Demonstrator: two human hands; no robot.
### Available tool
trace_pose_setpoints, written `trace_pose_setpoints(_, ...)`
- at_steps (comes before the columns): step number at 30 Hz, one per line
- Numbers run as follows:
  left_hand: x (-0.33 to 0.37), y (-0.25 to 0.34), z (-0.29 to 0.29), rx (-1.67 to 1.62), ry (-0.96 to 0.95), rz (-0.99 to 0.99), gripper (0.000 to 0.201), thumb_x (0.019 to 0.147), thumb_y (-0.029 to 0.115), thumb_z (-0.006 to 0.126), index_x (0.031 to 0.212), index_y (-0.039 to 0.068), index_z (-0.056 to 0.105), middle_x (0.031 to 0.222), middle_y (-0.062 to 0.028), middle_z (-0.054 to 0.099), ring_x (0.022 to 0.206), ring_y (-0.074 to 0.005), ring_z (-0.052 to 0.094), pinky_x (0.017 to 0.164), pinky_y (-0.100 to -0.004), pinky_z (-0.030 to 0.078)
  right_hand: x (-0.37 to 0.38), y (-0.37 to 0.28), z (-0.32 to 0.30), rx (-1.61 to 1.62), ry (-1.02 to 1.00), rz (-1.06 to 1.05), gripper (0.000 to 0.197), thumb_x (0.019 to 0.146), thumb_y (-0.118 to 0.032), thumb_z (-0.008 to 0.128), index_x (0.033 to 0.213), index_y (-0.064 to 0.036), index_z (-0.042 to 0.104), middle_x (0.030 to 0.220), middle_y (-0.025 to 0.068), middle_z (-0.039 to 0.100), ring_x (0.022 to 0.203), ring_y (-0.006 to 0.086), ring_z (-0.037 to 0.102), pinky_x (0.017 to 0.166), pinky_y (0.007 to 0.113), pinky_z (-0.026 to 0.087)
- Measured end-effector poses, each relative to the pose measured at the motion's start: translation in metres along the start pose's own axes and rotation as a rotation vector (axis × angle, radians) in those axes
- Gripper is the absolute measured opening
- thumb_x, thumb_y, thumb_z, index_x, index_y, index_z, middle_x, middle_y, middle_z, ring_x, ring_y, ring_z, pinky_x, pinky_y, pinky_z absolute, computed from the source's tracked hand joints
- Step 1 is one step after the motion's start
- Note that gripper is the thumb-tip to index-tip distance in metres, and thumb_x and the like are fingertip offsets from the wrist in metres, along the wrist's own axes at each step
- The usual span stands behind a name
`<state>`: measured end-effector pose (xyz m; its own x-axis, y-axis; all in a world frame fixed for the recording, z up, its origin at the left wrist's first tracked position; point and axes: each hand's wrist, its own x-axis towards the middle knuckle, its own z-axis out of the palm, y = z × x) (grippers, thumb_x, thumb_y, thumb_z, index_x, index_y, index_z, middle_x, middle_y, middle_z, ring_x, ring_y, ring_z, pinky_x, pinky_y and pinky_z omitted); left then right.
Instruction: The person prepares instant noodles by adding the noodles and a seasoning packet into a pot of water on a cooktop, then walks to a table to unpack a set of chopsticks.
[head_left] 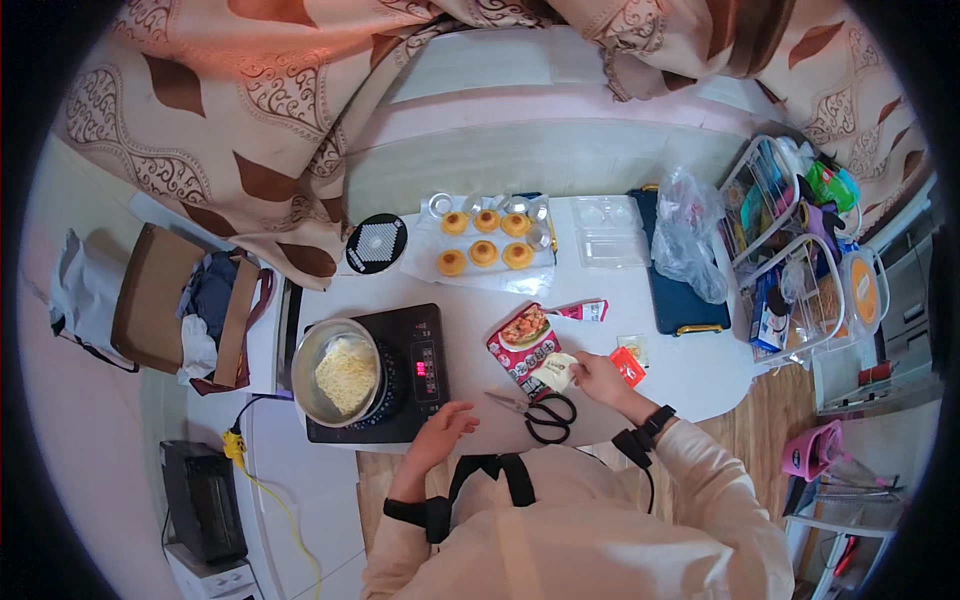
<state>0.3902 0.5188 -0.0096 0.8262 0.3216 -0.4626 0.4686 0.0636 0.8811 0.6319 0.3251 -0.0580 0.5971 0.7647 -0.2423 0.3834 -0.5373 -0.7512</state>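
Note:
My right hand (598, 380) pinches a small cream sachet (555, 371) above a red food packet (518, 345) with a picture of noodles on it. Just below lie scissors (548, 413) with black handles, touched by neither hand. A red sachet (628, 367) and a pale one (634, 346) rest beside my right wrist. My left hand (445, 437) holds nothing, its fingers apart, near the front corner of a black induction cooker (425, 345). On the cooker stands a metal pot (303, 385) with a pale block of noodles (347, 377) inside.
At the back, several egg tarts (483, 253) sit on white paper. A clear plastic tray (610, 232) and a dark blue board (690, 308) lie to their right, with a plastic bag (688, 235) on the board. White wire baskets (790, 290) edge the table's right side.

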Motion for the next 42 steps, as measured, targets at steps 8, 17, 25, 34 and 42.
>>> trace_pose_setpoints(8, -0.011, 0.007, 0.004, -0.117, 0.072, -0.081, 0.028, 0.092, 0.023, 0.040, 0.112, 0.006, 0.048, 0.097, -0.0085, 0.061, 0.086, -0.0158, 0.057, 0.078, -0.0276, 0.043, 0.015, 0.003, 0.005, -0.191, 0.196, -0.090, 0.040, 0.077, -0.022, 0.059, 0.112, -0.0038, 0.049, 0.087, 0.0169, 0.058, 0.085, 0.0327, 0.055, 0.073, 0.042, 0.045)
trace_pose_setpoints(17, 0.008, 0.004, 0.016, -0.214, 0.164, -0.106, 0.026, 0.092, 0.022, 0.041, 0.109, 0.006, 0.049, 0.093, -0.0093, 0.062, 0.084, -0.0159, 0.058, 0.076, -0.0269, 0.044, -0.032, 0.091, -0.029, -0.392, 0.355, 0.366, 0.065, 0.059, -0.030, 0.076, 0.107, -0.0032, 0.041, 0.088, 0.0155, 0.056, 0.087, 0.0332, 0.055, 0.073, 0.042, 0.047)
trace_pose_setpoints(25, 0.037, 0.065, 0.040, 0.131, -0.088, 0.201, 0.035, 0.089, 0.020, 0.047, 0.121, 0.007, 0.042, 0.105, -0.0089, 0.058, 0.092, -0.0153, 0.055, 0.080, -0.0266, 0.043, -0.043, 0.020, -0.064, 0.689, 0.072, 0.148, 0.019, 0.083, -0.018, 0.057, 0.086, 0.0013, 0.059, 0.077, 0.0045, 0.062, 0.069, 0.0083, 0.055, 0.064, 0.024, 0.045)
trace_pose_setpoints(34, 0.056, 0.121, 0.085, -0.353, -0.184, 0.125, 0.019, 0.084, 0.006, 0.052, 0.101, 0.005, 0.045, 0.092, -0.0052, 0.057, 0.080, -0.0115, 0.058, 0.066, -0.0225, 0.051, -0.049, -0.074, -0.091, 0.783, -0.139, -0.083, 0.019, 0.088, -0.018, 0.052, 0.091, -0.0003, 0.059, 0.073, 0.0000, 0.059, 0.064, 0.0040, 0.053, 0.058, 0.019, 0.043)
trace_pose_setpoints(42, 0.047, 0.108, 0.072, -0.260, 0.092, 0.387, 0.029, 0.082, 0.007, 0.055, 0.109, 0.005, 0.044, 0.104, -0.0086, 0.054, 0.100, -0.0183, 0.051, 0.084, -0.0320, 0.045, -0.058, -0.103, -0.090, 0.517, -0.046, -0.136, 0.018, 0.086, -0.019, 0.054, 0.079, -0.0024, 0.058, 0.063, -0.0017, 0.056, 0.053, 0.0050, 0.052, 0.048, 0.020, 0.040)
